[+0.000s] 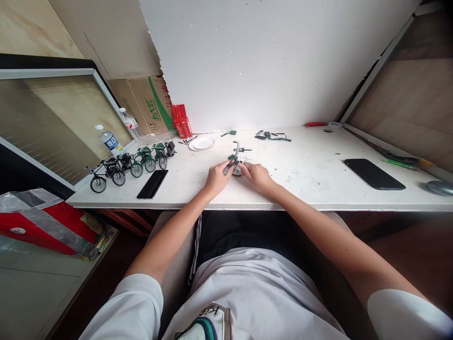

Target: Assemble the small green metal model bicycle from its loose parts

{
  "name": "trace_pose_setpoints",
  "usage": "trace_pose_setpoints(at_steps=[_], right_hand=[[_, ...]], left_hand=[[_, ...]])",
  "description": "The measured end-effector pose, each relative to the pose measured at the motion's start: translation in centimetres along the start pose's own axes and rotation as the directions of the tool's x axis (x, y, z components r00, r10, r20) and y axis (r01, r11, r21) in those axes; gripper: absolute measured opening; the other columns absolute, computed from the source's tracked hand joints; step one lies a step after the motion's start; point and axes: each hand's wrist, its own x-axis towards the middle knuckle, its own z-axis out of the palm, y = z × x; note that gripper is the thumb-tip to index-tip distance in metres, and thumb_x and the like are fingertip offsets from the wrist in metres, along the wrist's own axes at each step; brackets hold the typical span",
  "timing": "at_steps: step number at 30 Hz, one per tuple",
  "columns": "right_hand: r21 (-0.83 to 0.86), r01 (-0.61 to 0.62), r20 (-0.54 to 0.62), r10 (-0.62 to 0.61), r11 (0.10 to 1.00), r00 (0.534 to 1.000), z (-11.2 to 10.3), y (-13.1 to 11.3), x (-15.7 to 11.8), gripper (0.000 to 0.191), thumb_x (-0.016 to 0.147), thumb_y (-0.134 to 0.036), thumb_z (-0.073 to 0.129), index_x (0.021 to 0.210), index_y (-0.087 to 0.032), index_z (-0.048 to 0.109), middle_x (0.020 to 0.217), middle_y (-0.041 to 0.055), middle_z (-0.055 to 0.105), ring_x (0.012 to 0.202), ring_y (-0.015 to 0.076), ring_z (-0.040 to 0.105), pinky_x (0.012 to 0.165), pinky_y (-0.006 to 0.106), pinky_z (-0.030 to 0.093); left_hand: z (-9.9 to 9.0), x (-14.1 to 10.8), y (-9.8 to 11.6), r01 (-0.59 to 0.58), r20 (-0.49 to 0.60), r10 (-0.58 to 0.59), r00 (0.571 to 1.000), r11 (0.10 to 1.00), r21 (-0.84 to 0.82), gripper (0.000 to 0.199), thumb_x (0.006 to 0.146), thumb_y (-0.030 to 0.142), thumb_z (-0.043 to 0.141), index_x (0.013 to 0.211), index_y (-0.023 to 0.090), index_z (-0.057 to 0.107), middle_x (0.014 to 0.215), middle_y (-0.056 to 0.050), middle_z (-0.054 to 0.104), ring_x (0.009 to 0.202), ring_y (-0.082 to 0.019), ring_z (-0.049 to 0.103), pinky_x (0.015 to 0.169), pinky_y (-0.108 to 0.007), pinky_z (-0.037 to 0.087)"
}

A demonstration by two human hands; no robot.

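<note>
Near the middle of the white table, both hands are at a small green and black model bicycle [237,171], with one spoked wheel showing between them. My left hand [217,179] has its fingers closed on the model's left side. My right hand [260,177] pinches at its right side, thumb and fingertips close together; the exact part under them is too small to make out. Just beyond the hands lies a silver handlebar-like piece [237,148], with a thin dark rod pointing right. Small dark bits lie beside the right fingertips.
Several finished-looking model bicycles [137,168] stand at the left, near a phone [152,184] and bottles [109,140]. White plates [202,143], a red box [181,121] and loose green parts [272,136] are at the back. Another phone [374,174] lies right.
</note>
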Motion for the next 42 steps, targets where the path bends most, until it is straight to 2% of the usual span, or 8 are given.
trace_pose_setpoints(at_steps=[7,13,16,20,23,27,36,42], right_hand=[[0.143,0.059,-0.016,-0.058,0.988,0.998,-0.3,-0.2,0.1,0.058,0.111,-0.067,0.033,0.089,-0.022,0.062,0.087,0.0074,0.074,0.076,0.0226,0.064,0.075,0.035,0.046],[0.363,-0.078,0.066,0.058,0.929,0.996,-0.7,-0.3,0.5,0.068,0.105,-0.077,0.037,0.086,-0.02,0.066,0.067,0.001,0.059,0.063,0.0177,0.051,0.065,0.033,0.043],[0.266,-0.059,-0.01,0.064,0.962,0.998,-1.4,1.2,0.9,0.068,0.106,-0.075,0.037,0.085,-0.019,0.07,0.075,0.0046,0.066,0.068,0.0189,0.054,0.068,0.034,0.043],[-0.042,-0.059,-0.101,0.055,0.997,0.993,-2.7,5.7,1.6,0.06,0.104,-0.069,0.049,0.087,-0.018,0.076,0.092,0.0144,0.071,0.088,0.0288,0.061,0.075,0.041,0.049],[-0.206,-0.153,-0.186,0.115,0.966,0.976,-3.3,9.3,1.8,0.047,0.101,-0.059,0.059,0.089,-0.018,0.08,0.099,0.0195,0.07,0.103,0.038,0.059,0.082,0.052,0.052],[-0.279,-0.275,-0.16,0.238,0.92,0.958,-3.6,11.3,1.6,0.029,0.096,-0.039,0.066,0.089,-0.017,0.084,0.096,0.0219,0.069,0.112,0.0457,0.054,0.087,0.063,0.05],[-0.36,-0.318,-0.152,0.282,0.877,0.947,-3.3,9.0,1.4,0.031,0.099,-0.032,0.061,0.111,-0.015,0.083,0.113,0.022,0.072,0.122,0.0458,0.054,0.095,0.064,0.05],[-0.277,0.007,-0.073,-0.028,0.961,0.997,-2.2,5.1,1.2,0.039,0.106,-0.045,0.056,0.121,-0.019,0.081,0.124,0.0175,0.076,0.128,0.0414,0.055,0.102,0.058,0.05]], left_hand=[[0.0,-0.1,0.0,-0.035,0.018,0.034,0.999,0.999,0.037,0.033,0.096,0.038,0.072,0.125,0.025,0.081,0.123,-0.011,0.082,0.112,-0.03,0.077,0.105,-0.04,0.057],[0.0,0.1,0.0,-0.008,-0.01,0.008,1.0,1.0,-0.002,0.031,0.096,0.038,0.074,0.122,0.023,0.081,0.122,-0.011,0.082,0.113,-0.03,0.077,0.106,-0.041,0.058],[-0.1,0.4,-0.3,0.033,-0.063,-0.039,0.997,0.994,-0.104,0.032,0.096,0.04,0.074,0.119,0.02,0.081,0.122,-0.013,0.082,0.115,-0.029,0.078,0.107,-0.042,0.058],[-0.2,1.2,-1.4,0.136,-0.099,-0.178,0.979,0.933,-0.332,0.039,0.09,0.047,0.08,0.114,0.015,0.08,0.12,-0.015,0.082,0.117,-0.028,0.077,0.107,-0.04,0.059],[-0.2,1.6,-2.3,0.227,-0.084,-0.295,0.952,0.861,-0.456,0.051,0.085,0.053,0.084,0.116,0.014,0.078,0.116,-0.016,0.081,0.109,-0.026,0.077,0.1,-0.04,0.063],[-0.3,2.0,-2.9,0.289,-0.058,-0.376,0.925,0.794,-0.535,0.06,0.081,0.058,0.086,0.118,0.013,0.074,0.115,-0.015,0.078,0.107,-0.025,0.076,0.098,-0.042,0.064],[-1.7,2.0,-1.1,0.41,0.098,-0.532,0.841,0.51,-0.756,0.041,0.077,0.039,0.095,0.102,0.014,0.076,0.102,-0.009,0.075,0.099,-0.019,0.071,0.098,-0.036,0.058],[-1.8,2.0,-0.6,0.433,0.146,-0.582,0.8,0.392,-0.812,0.025,0.081,0.022,0.092,0.099,0.013,0.077,0.096,-0.006,0.074,0.092,-0.015,0.068,0.097,-0.031,0.054]])
